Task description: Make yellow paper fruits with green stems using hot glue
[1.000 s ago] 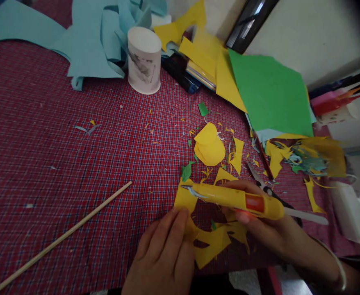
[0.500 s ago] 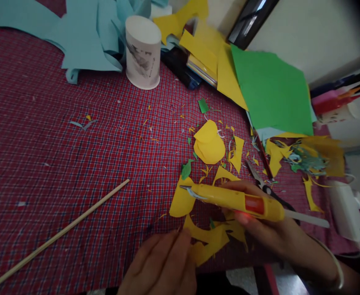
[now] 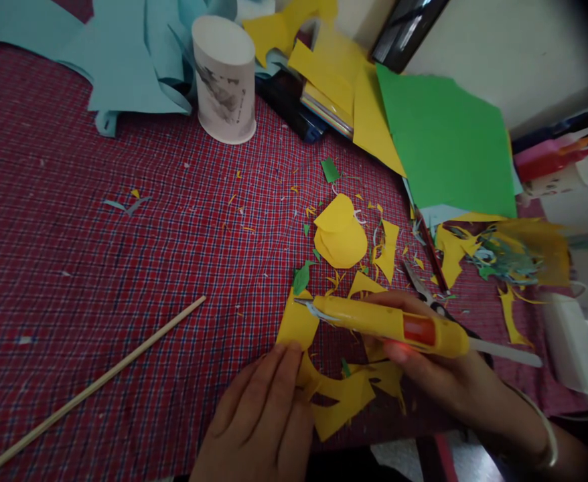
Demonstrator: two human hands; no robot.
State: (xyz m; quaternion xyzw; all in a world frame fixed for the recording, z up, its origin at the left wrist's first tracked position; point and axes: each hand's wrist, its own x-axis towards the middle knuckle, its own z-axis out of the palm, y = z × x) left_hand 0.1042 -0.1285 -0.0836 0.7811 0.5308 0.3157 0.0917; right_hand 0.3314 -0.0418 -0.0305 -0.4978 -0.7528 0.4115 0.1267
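My right hand [image 3: 445, 375] is closed around a yellow hot glue gun [image 3: 374, 318]. A pale glue stick [image 3: 505, 351] sticks out of the gun's back end. Its metal nozzle lies over a yellow paper petal [image 3: 299, 321], close to a small green paper leaf [image 3: 301, 278] at the petal's upper end. My left hand [image 3: 264, 408] lies flat, fingers stretched out, with the fingertips on the petal's lower edge. Beside it are yellow paper offcuts [image 3: 344, 402]. Above the gun, several rounded yellow petals [image 3: 341, 234] lie stacked.
A wooden stick [image 3: 98, 385] lies on the checked tablecloth [image 3: 173, 234]. At the back stand a paper cup [image 3: 224, 80] and light blue paper [image 3: 123, 60]. Green paper [image 3: 445, 140], scissors [image 3: 422, 284], a pencil [image 3: 432, 254] and a white power strip [image 3: 572, 341] are to the right.
My left hand has moved up and its fingertips now rest on the petal's lower edge. The glue gun has stayed almost in place over the petal.
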